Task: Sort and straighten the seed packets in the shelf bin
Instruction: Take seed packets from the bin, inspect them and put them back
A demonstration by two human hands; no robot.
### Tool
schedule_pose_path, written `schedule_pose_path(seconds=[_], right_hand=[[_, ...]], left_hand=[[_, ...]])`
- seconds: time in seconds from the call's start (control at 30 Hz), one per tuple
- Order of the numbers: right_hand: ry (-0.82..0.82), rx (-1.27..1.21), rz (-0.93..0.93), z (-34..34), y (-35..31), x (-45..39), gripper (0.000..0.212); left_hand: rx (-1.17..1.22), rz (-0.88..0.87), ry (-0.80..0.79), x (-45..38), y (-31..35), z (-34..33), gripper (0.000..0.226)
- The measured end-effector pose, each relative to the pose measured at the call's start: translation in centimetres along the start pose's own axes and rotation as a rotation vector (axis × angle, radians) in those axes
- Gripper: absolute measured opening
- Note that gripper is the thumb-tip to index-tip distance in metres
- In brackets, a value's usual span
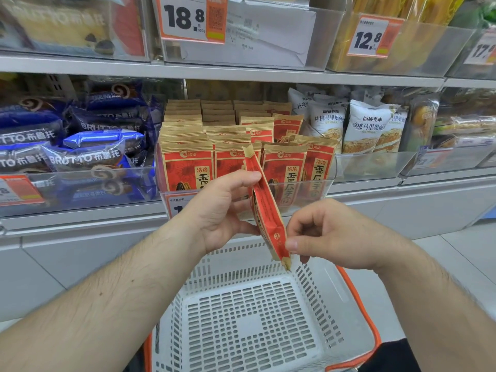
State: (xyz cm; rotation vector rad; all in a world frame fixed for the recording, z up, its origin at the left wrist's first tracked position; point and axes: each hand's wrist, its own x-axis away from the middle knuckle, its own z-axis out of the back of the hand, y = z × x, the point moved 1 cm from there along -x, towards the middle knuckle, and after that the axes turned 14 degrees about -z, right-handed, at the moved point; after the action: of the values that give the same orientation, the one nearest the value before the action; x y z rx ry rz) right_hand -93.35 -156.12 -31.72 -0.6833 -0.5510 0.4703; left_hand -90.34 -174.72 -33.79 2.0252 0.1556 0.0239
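The red-and-tan paper seed packet [265, 208] hangs edge-on in front of the clear plastic shelf bin [328, 170], pinched by the left hand [222, 210] at its upper edge, thumb and forefinger clamped, and by the right hand [322, 234] at its lower corner. A corner grip this light could let it drop into the white perforated basket [255, 318] at six o'clock. Leaning packets [284, 165] at twelve crowd the slot; blue wrapped cakes [88, 154] sit at nine.

head | one view | forward-down | close to shelf bin [326, 185] | wide-angle
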Motion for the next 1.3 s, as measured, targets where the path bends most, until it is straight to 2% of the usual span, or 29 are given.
schedule_pose_path(seconds=[0.07,0.13,0.2,0.27,0.33,0.4,0.5,0.6,0.7,0.8,0.97,1.1,1.17,1.3], right_hand=[[0.079,-0.216,-0.005,0.1,0.3,-0.3,0.023],[0.134,-0.442,-0.078,-0.1,0.7,-0.9,0.033],[0.074,-0.566,-0.155,-0.6,1.0,-1.6,0.045],[-0.026,-0.571,-0.167,-1.2,1.0,-1.8,0.050],[-0.068,-0.568,-0.139,-1.4,0.9,-1.9,0.041],[-0.042,-0.589,-0.127,-1.5,0.8,-2.1,0.029],[0.078,-0.602,-0.132,-1.9,0.8,-2.3,0.016],[0.206,-0.613,-0.137,-2.0,0.8,-2.6,0.015],[0.228,-0.612,-0.148,-1.9,0.9,-2.6,0.016],[0.238,-0.604,-0.147,-2.0,0.7,-2.5,0.017],[0.398,-0.718,-0.131,-1.4,0.9,-2.7,0.010],[0.354,-0.738,-0.124,-1.4,1.1,-2.9,0.009],[0.341,-0.807,-0.097,-1.2,0.8,-2.8,0.009],[0.353,-1.175,0.007,0.2,0.0,-2.7,0.011]], left_hand=[[0.013,-0.002,-0.049,0.1,0.1,0.2,0.046],[0.062,-0.023,-0.093,0.2,0.1,0.2,0.054],[0.126,-0.022,-0.114,0.2,-0.1,0.3,0.066],[0.164,-0.023,-0.118,0.3,-0.1,0.1,0.077],[0.145,-0.013,-0.101,0.5,0.1,-0.3,0.068],[0.056,0.037,-0.048,0.6,0.2,-0.7,0.050],[-0.064,0.040,-0.013,0.4,-0.1,-0.5,0.052],[-0.132,-0.081,0.023,0.2,-0.1,-0.5,0.043],[-0.196,-0.153,0.064,0.0,-0.1,-0.2,0.030],[-0.181,-0.148,0.089,0.0,-0.1,-0.2,0.027],[-0.223,-0.159,0.065,-0.1,-0.3,-0.5,0.025],[-0.217,-0.109,0.025,-0.4,0.2,-0.9,0.020],[-0.225,-0.125,0.036,-0.8,1.2,-1.3,0.020],[-0.209,-0.217,0.107,-2.1,3.8,-2.0,0.023]])
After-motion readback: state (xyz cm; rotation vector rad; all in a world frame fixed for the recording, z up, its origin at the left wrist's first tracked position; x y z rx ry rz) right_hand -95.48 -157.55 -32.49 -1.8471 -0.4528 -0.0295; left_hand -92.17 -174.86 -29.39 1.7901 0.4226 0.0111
